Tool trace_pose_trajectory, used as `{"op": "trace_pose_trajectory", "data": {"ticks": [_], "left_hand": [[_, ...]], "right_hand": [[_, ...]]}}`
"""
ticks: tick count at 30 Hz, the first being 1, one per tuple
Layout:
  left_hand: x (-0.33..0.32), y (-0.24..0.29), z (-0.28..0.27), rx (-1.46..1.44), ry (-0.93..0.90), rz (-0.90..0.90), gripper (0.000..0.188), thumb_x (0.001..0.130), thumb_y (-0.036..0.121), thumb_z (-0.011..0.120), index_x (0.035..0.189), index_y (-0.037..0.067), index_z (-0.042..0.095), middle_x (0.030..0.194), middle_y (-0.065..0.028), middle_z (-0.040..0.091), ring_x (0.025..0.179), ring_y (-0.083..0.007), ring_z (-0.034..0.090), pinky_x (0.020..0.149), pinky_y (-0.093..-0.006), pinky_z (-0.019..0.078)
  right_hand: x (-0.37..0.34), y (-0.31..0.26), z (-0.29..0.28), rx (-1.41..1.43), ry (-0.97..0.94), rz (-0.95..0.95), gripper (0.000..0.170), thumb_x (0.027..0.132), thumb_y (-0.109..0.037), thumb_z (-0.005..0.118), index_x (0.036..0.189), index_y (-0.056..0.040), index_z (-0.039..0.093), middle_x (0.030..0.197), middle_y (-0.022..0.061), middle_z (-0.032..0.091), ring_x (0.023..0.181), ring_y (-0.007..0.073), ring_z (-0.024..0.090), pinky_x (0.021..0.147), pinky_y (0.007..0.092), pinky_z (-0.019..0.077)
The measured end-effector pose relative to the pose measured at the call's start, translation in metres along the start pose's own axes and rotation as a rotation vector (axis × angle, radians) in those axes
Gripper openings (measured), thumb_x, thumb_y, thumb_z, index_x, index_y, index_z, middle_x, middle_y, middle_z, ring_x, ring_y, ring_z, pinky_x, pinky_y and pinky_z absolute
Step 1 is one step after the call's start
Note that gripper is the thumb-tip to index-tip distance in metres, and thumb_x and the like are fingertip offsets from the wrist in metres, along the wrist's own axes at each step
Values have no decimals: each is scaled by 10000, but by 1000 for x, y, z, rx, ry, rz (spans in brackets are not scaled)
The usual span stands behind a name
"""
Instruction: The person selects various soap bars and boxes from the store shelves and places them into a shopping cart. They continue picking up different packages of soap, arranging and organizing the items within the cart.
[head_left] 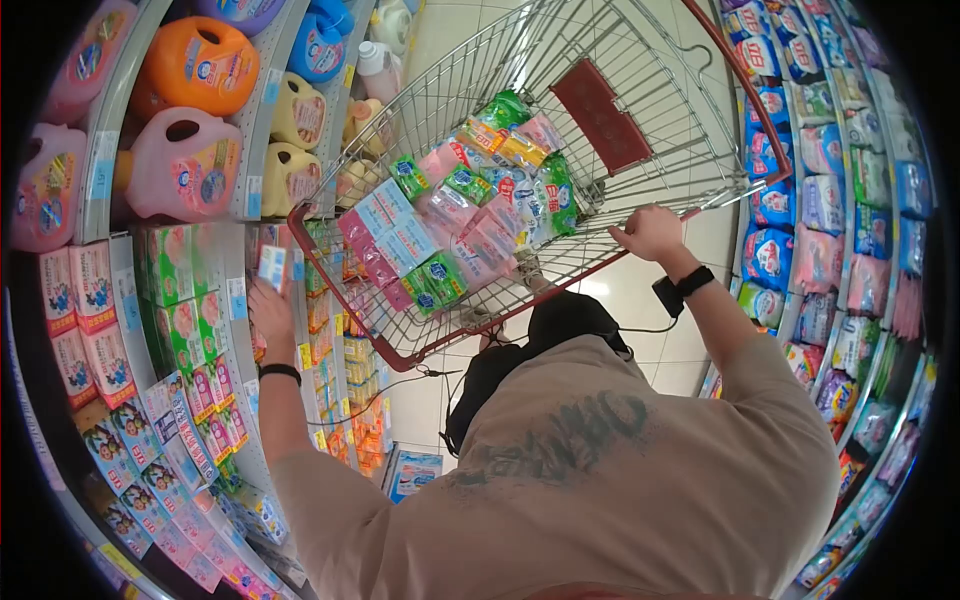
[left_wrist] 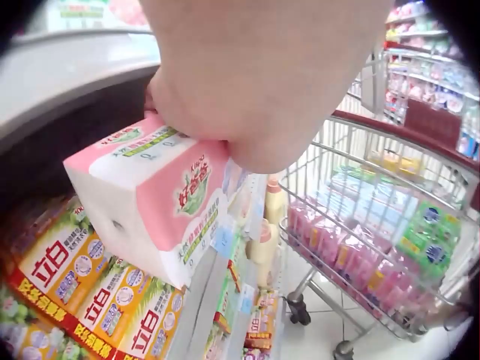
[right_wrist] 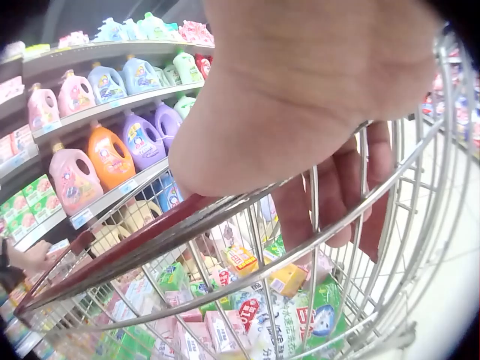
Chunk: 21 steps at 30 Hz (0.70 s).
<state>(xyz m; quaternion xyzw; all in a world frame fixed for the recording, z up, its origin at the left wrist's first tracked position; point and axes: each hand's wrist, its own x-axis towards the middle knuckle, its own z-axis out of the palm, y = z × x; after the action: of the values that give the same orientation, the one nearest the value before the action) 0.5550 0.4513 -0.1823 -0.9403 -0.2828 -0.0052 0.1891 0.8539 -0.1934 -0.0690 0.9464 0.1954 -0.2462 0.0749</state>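
Note:
My left hand (head_left: 270, 312) is at the left shelf and holds a pink-and-white soap pack (left_wrist: 161, 199) by its upper end. In the left wrist view the pack is tilted over orange packs (left_wrist: 90, 292) on the shelf, and most of my fingers are hidden behind the wrist. My right hand (head_left: 650, 236) grips the side rim of a shopping cart (head_left: 440, 90). In the right wrist view its fingers (right_wrist: 349, 184) hang over the red rim among the wires. Pink packs, green packs and bags (head_left: 560, 195) are piled in the cart.
Large detergent bottles (head_left: 200, 65) fill the upper left shelves, with green boxes (head_left: 185, 330) lower down. Bagged goods (head_left: 770, 260) line the shelves at right. Cables run from both wrists, and a tiled floor (head_left: 640, 300) shows around the cart.

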Motion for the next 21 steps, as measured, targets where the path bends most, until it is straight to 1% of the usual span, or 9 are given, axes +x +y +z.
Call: {"op": "trace_pose_trajectory", "data": {"ticks": [5,7,10,13,14,17,19,20,21], "left_hand": [[-50,-4,-47,-161,-167,86,758,934,524,622,1368,-76,462,1159,-243,576,1097,-404,567,967,-499,455],[-79,-10,-55,-323,33,108,726,955,465,632,1361,-107,449,1206,-286,559,1142,-425,537,971,-494,427],[-100,18,-143,-524,-144,-146,588,995,389,611,1312,-96,511,1152,-238,618,1045,-341,601,893,-436,472],[-98,34,-205,-1012,-517,-301,473,1022,353,580,1257,-58,590,1027,-143,665,897,-219,624,808,-372,498],[-100,41,-200,-1039,-411,-179,438,1039,376,544,1215,-12,646,949,-73,680,804,-139,614,725,-319,503],[-66,128,-275,-1237,-641,-374,563,1036,489,502,1216,-24,649,1050,-134,702,864,-161,655,754,-322,522],[-47,178,-247,-1290,-857,-409,679,1012,584,479,1244,-38,626,1016,-137,700,859,-193,670,767,-326,541],[-28,220,-281,-1549,-1055,-519,699,1013,597,463,1286,-34,587,998,-131,690,895,-201,674,792,-342,550],[-23,253,-246,-1678,-1128,-602,685,1020,591,450,1293,-26,569,1026,-132,678,899,-206,680,795,-353,555]], "right_hand": [[-1,2,-2,16,13,-18,555,848,-589,581,690,-84,750,723,154,693,768,340,687,708,444,552],[0,8,4,48,64,-34,553,838,-595,590,714,-78,744,728,158,695,766,338,690,707,444,551],[1,12,7,97,110,-42,543,818,-597,609,738,-72,725,727,164,693,754,339,691,718,447,548],[0,13,6,119,152,-84,530,804,-590,627,736,-71,708,715,160,688,734,342,689,713,448,546],[1,13,9,132,185,-87,525,798,-586,635,713,-71,694,698,153,679,715,342,685,705,448,543],[3,16,13,165,217,-109,521,798,-582,637,711,-71,692,691,147,675,703,338,681,702,446,540],[0,14,12,187,232,-109,518,788,-579,646,708,-69,689,687,142,674,692,336,677,697,445,537],[1,15,15,199,248,-111,518,785,-579,649,707,-68,689,687,141,675,688,336,676,692,445,537],[2,18,15,204,265,-112,518,781,-579,651,706,-68,688,686,140,676,684,336,675,687,444,536]]}}
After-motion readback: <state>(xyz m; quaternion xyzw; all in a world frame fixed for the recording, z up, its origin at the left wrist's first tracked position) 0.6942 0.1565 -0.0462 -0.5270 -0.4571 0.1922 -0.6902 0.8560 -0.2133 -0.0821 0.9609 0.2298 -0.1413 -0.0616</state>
